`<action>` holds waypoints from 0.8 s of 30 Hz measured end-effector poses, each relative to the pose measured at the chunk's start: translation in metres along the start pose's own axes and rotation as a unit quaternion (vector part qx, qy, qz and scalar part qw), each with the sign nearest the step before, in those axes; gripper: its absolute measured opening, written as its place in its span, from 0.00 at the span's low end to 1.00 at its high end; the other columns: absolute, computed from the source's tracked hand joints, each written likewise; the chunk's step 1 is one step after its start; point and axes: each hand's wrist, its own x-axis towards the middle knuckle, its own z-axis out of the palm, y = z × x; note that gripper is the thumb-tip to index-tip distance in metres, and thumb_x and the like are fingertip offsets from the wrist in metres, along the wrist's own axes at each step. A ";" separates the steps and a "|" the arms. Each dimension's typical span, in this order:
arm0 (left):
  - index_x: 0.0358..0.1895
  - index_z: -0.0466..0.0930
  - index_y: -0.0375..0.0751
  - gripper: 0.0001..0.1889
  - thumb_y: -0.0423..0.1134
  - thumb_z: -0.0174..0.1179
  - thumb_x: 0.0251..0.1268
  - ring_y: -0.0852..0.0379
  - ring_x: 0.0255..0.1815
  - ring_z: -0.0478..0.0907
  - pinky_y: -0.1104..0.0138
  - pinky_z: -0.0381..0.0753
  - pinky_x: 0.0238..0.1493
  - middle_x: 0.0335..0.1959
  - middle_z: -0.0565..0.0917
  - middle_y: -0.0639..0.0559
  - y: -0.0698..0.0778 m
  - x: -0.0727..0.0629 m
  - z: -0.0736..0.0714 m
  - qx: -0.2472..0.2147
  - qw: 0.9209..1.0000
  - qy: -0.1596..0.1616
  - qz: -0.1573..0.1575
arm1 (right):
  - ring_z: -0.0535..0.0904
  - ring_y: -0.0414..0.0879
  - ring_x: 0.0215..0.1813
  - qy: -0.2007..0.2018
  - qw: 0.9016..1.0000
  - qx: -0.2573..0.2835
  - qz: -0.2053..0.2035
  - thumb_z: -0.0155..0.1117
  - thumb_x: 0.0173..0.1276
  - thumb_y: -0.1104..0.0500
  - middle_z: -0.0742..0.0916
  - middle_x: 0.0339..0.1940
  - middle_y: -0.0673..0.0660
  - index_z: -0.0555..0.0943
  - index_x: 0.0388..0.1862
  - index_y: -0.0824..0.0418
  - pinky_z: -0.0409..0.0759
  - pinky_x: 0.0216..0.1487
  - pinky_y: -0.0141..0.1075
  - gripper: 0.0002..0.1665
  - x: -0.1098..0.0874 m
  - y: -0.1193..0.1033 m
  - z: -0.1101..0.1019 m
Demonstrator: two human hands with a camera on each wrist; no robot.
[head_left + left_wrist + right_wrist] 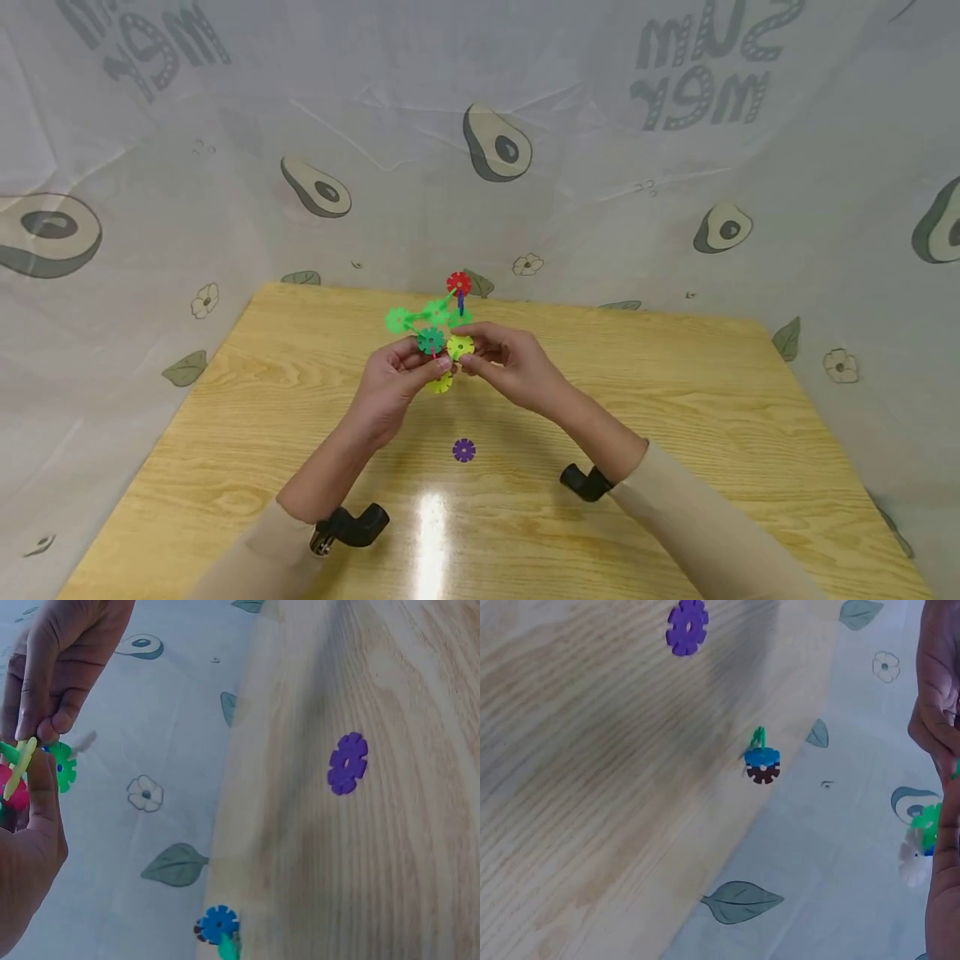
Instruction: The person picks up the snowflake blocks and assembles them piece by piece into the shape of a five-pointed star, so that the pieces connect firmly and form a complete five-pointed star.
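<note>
Both hands are together over the table, on a cluster of interlocking notched plastic discs. My left hand [384, 392] grips the cluster near a teal disc [431, 340], with a lower yellow disc [441, 384] under its thumb. The thumb and fingers of my right hand [517, 367] pinch an upper yellow disc [461, 347] beside the teal one. Green discs [399, 320] and a red disc [458, 283] stick out beyond the fingers. Edge-on in the left wrist view, a yellow disc [22, 769] sits between both hands' fingertips. Fingers hide the cluster's inner joints.
A loose purple disc [464, 451] lies on the wooden table [675, 400], nearer than the hands. Blue and dark brown discs [763, 759] appear in the right wrist view; whether they join the cluster I cannot tell. A printed cloth [405, 217] hangs behind the table.
</note>
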 end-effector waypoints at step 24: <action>0.65 0.72 0.30 0.17 0.29 0.57 0.78 0.63 0.50 0.86 0.73 0.84 0.59 0.44 0.87 0.61 0.016 -0.003 -0.019 -0.099 0.992 0.071 -0.017 | 0.86 0.61 0.53 -0.013 0.989 0.000 0.146 0.61 0.79 0.62 0.89 0.50 0.68 0.81 0.58 0.74 0.87 0.51 0.35 0.17 -0.001 0.053 0.052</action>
